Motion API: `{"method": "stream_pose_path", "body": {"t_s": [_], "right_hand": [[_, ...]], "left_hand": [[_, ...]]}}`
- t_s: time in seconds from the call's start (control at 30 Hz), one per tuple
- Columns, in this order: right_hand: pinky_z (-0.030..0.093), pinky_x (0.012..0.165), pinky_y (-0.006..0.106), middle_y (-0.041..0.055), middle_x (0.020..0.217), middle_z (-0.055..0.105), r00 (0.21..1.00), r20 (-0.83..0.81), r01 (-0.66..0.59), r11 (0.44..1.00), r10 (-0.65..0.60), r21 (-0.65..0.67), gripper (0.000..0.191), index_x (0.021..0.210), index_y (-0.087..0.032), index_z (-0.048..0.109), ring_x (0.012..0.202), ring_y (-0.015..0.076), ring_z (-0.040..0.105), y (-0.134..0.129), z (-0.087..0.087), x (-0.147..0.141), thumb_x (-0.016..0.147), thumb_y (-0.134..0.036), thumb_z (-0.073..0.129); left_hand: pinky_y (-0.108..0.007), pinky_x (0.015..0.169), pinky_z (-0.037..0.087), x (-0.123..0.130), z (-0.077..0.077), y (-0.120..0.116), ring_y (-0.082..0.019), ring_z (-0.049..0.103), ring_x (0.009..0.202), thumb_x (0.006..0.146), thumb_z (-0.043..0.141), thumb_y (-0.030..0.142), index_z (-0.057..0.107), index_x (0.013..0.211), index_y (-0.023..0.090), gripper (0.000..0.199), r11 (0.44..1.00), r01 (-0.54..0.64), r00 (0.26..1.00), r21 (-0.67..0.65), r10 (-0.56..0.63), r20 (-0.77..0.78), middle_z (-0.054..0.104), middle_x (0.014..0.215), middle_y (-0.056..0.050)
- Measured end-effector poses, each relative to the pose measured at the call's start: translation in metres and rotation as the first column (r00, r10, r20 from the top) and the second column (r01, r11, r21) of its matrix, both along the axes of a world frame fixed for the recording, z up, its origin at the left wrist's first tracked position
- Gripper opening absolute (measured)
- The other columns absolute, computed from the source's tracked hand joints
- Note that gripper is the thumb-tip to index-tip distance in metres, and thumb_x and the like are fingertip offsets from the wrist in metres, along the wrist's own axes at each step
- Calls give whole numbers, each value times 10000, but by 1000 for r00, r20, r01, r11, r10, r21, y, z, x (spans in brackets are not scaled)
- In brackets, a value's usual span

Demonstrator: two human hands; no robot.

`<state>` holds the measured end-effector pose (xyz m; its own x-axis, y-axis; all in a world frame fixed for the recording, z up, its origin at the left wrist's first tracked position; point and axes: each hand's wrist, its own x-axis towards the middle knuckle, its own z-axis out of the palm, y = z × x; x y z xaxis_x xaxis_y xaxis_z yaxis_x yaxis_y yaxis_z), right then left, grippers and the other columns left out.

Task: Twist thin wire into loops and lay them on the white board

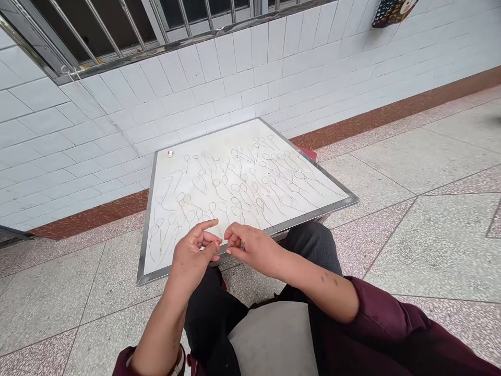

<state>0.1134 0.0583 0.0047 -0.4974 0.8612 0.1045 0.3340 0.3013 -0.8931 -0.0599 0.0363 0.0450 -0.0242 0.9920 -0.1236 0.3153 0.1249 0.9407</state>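
Note:
My left hand (194,251) is at the near edge of the white tabletop, index finger stretched out, thumb pinched against the other fingers. Whatever the pinch holds is too small to make out. Close beside it on the right, my right hand (256,249) has its fingers curled in towards the thumb; any thin thing in them cannot be made out. The fingertips of both hands almost meet. Beyond them, several thin dark wire-like strands with looped ends (181,198) lie spread in rough rows over the board.
The white tabletop (219,137) has a grey metal rim. A small white-and-red object (170,153) sits at its far left corner. Behind stands a white tiled wall (242,73) with a barred window (129,23). A patterned bag (393,11) hangs at upper right.

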Motion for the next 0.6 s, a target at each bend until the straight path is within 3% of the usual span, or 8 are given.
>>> {"method": "stream_pose_path", "body": {"t_s": [0.13,0.47,0.6], "right_hand": [[385,622,241,-31,777,596,997,-44,62,998,-61,23,126,931,-212,600,658,114,509,-3,-7,-6,873,-107,563],[394,619,234,-37,744,625,992,-69,111,993,-108,40,67,926,-205,630,644,110,534,-7,-13,-13,876,-160,624],[404,643,240,-15,772,622,992,-44,121,977,-115,177,85,928,-196,642,695,125,550,-7,-20,-13,892,-130,601]], "left_hand": [[-288,613,578,0,3,-1,-170,619,752,735,706,333,612,1251,191,543,1000,-25,1000,-9,25,6,682,844,-16],[-281,620,562,0,-4,3,-155,595,701,743,717,332,651,1199,196,481,993,-94,995,69,97,-33,663,773,7],[-287,635,541,-2,-3,3,-143,611,661,748,710,336,665,1173,216,444,993,-109,992,42,112,-56,652,787,19]]}}
